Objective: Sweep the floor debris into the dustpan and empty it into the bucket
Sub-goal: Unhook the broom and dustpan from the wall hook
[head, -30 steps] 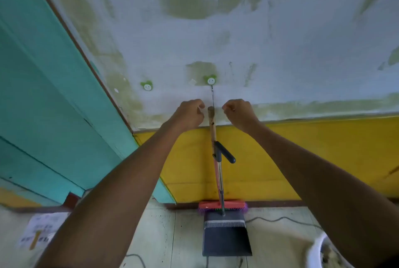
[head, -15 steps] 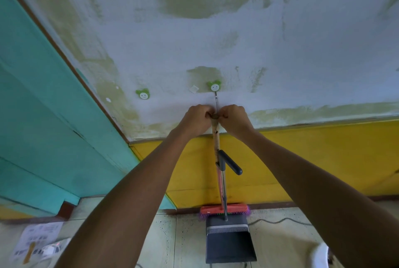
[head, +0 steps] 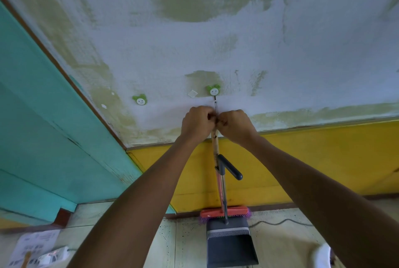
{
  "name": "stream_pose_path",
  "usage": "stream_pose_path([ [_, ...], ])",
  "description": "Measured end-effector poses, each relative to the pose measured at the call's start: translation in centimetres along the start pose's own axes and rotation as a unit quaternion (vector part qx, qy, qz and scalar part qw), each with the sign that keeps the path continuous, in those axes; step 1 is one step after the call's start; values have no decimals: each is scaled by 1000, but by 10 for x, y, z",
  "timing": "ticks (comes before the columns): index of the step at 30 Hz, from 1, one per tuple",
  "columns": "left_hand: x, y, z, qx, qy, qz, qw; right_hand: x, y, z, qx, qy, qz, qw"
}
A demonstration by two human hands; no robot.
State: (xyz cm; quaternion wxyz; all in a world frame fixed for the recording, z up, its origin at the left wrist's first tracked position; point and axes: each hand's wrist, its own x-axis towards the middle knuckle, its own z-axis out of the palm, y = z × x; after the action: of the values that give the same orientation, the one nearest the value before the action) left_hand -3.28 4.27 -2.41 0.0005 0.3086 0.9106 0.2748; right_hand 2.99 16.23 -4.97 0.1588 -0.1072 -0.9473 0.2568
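Head view: left hand (head: pixel 197 124) and right hand (head: pixel 235 126) met at top of broom (head: pixel 216 155), fingers curled shut around its hanging loop under green hook (head: pixel 213 90). Dustpan (head: pixel 230 244) stood below, clipped beside the stick. Bucket (head: pixel 321 253) peeked, bottom right. Best: lift loop straight up off hook, hold stick tight.

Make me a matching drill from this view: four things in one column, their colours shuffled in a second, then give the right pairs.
Things:
1. dustpan
2. broom head
3. smiley wall hook
4. lower wall band

Colours:
A. yellow
B. green and white
C. dark grey
D. red with purple bristles

Pairs: 1-C, 2-D, 3-B, 4-A
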Motion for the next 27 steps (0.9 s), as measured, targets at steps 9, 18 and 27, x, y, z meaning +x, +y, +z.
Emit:
stream_pose_path([
  [9, -2, -6, 11, -43, 87, 32, 995, -5, 0, 6, 122, 86, 34, 988],
  [18, -8, 4, 11, -164, 120, -34, 979, -9, -12, -3, 229, 35, 61, 971],
  [27, -8, 21, -8, -290, 132, -77, 945, -13, -35, -16, 305, 76, 43, 948],
])
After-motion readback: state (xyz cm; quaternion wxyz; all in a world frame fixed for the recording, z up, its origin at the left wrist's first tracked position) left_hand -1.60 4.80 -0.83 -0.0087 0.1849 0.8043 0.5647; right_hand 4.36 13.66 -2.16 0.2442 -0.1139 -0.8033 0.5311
